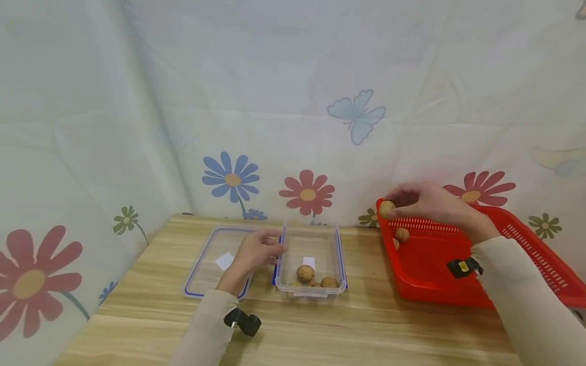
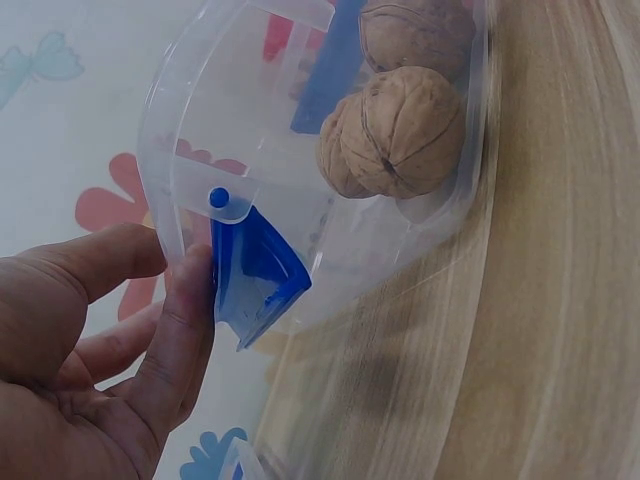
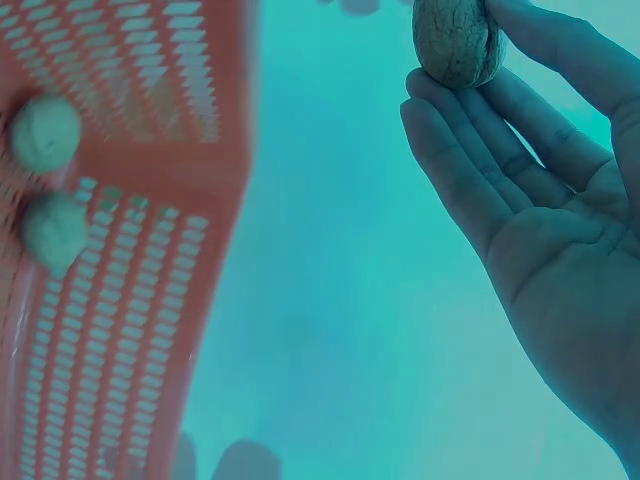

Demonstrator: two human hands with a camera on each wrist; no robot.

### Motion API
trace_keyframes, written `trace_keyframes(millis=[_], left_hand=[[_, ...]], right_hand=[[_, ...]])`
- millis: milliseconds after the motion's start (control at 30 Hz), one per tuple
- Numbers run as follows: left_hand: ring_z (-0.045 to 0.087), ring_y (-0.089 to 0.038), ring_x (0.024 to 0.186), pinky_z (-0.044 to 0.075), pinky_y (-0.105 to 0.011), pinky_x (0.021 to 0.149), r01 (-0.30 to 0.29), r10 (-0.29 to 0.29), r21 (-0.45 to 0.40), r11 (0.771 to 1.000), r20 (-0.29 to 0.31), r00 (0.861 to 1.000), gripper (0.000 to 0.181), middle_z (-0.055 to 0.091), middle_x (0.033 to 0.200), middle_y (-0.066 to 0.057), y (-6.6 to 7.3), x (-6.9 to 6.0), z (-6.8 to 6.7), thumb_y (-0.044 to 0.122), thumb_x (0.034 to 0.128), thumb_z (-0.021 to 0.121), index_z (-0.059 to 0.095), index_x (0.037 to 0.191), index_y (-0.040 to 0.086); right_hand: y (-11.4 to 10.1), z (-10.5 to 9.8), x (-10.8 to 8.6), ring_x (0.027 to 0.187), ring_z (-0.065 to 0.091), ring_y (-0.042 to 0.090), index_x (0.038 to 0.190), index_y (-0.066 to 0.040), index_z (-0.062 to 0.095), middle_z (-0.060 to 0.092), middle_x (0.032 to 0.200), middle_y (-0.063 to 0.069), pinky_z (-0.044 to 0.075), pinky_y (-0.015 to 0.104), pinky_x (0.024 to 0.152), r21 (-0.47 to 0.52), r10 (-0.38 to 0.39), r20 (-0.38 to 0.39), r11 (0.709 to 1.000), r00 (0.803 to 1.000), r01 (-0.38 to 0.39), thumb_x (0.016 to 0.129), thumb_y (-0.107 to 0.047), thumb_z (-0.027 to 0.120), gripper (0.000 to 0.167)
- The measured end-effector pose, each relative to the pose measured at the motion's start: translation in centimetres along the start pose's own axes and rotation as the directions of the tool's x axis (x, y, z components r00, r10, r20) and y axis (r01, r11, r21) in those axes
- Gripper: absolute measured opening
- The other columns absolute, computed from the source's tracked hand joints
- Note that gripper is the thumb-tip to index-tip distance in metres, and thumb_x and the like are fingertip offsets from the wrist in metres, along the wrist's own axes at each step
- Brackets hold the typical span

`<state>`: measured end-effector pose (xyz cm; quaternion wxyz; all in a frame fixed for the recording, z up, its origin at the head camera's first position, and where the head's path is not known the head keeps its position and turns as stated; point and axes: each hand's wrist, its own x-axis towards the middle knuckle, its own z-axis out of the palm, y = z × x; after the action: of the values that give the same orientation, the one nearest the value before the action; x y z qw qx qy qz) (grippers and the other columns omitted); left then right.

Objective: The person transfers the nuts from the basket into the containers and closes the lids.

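Near a red latticed plastic basket (image 1: 441,293), right hand (image 1: 428,203) pinches a wrinkled tan walnut (image 1: 386,209)!
Left hand (image 1: 256,252) lightly grips a clear rectangular plastic box (image 1: 316,291).

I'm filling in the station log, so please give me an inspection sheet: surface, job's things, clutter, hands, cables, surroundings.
Surface: wood-grain table.
Job's things: open box holding several walnuts; lid lying left of it; red basket on the right, at least two walnuts inside.
Clutter: grey item at the right edge, too little showing to identify.
Left hand: at the box's left side by a blue latch; grip unclear.
Right hand: pinches one walnut above the basket's left rim.
Cables: nothing certain seen.
Surroundings: backdrop printed with flowers and a butterfly.
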<state>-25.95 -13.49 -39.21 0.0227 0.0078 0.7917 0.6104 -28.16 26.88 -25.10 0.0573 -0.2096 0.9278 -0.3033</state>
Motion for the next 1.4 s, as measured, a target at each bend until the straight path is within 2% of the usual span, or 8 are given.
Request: trace_keyframes(millis=[200,400,500,833,1067,1300,1400], left_hand=[[0.076,-0.029,0.083,0.067,-0.036,0.07,0.009,-0.009,0.009,1.0,0.001,1.0,0.045,0.073,0.107,-0.022,0.0,0.3,-0.1,-0.001,0.0939,0.079,0.065,0.137,-0.006],[0.076,-0.028,0.083,0.067,-0.037,0.071,0.021,-0.021,0.011,1.0,0.003,1.0,0.045,0.073,0.107,-0.021,0.0,0.4,-0.2,-0.001,0.0939,0.079,0.065,0.137,-0.005],[0.076,-0.028,0.082,0.067,-0.037,0.071,0.023,-0.023,0.005,1.0,0.002,1.0,0.046,0.073,0.107,-0.021,0.1,0.4,-0.2,-0.001,0.0936,0.079,0.065,0.137,-0.005],[0.076,-0.028,0.08,0.067,-0.036,0.069,0.015,-0.015,0.001,1.0,0.003,1.0,0.044,0.073,0.108,-0.023,0.2,0.2,-0.2,-0.002,0.0941,0.078,0.065,0.136,-0.007],[0.075,-0.028,0.08,0.067,-0.036,0.07,0.019,-0.019,-0.014,1.0,0.005,1.0,0.043,0.073,0.107,-0.022,0.2,0.2,-0.2,-0.002,0.0934,0.078,0.066,0.135,-0.006],[0.075,-0.039,0.088,0.067,-0.036,0.069,0.015,-0.014,-0.029,0.999,0.009,1.0,0.044,0.074,0.105,-0.021,0.3,0.2,-0.2,-0.002,0.0931,0.078,0.065,0.135,-0.007],[0.075,-0.04,0.088,0.067,-0.036,0.069,0.012,-0.012,-0.031,0.999,0.007,1.0,0.044,0.074,0.103,-0.02,0.3,0.3,-0.2,-0.003,0.093,0.078,0.065,0.135,-0.007]], right_hand=[[-2.0,0.7,-0.2,0.11,0.069,0.024,0.136,-0.013,0.07,0.074,0.125,0.004,0.061,0.047,0.098,0.009,-0.07,-0.034,0.997,0.997,0.07,0.093,-0.034,0.086,0.05],[-3.5,2.2,0.1,0.105,0.072,0.022,0.131,-0.011,0.073,0.076,0.118,0.003,0.06,0.027,0.093,0.045,-0.134,-0.065,0.99,0.989,0.137,0.094,-0.026,0.085,0.042],[-4.1,3.3,0.3,0.106,0.072,0.023,0.131,-0.008,0.072,0.076,0.117,0.004,0.059,0.022,0.092,0.095,-0.176,-0.061,0.979,0.983,0.181,0.094,-0.022,0.085,0.041],[-5.9,7.8,1.4,0.107,0.072,0.022,0.129,-0.007,0.072,0.076,0.117,0.003,0.062,0.029,0.094,0.236,-0.252,-0.02,0.939,0.968,0.249,0.093,-0.019,0.086,0.041],[-6.5,11.1,2.4,0.105,0.073,0.022,0.131,-0.006,0.071,0.076,0.116,0.004,0.063,0.031,0.092,0.314,-0.336,0.023,0.897,0.942,0.312,0.095,-0.017,0.083,0.04],[-6.3,13.8,3.2,0.106,0.073,0.02,0.13,-0.007,0.072,0.076,0.115,0.001,0.061,0.029,0.095,0.346,-0.341,0.042,0.887,0.939,0.307,0.095,-0.018,0.083,0.038],[-6.1,14.7,3.4,0.104,0.074,0.019,0.128,-0.007,0.073,0.077,0.113,0.001,0.061,0.029,0.094,0.349,-0.339,0.037,0.886,0.94,0.305,0.095,-0.018,0.083,0.036]])
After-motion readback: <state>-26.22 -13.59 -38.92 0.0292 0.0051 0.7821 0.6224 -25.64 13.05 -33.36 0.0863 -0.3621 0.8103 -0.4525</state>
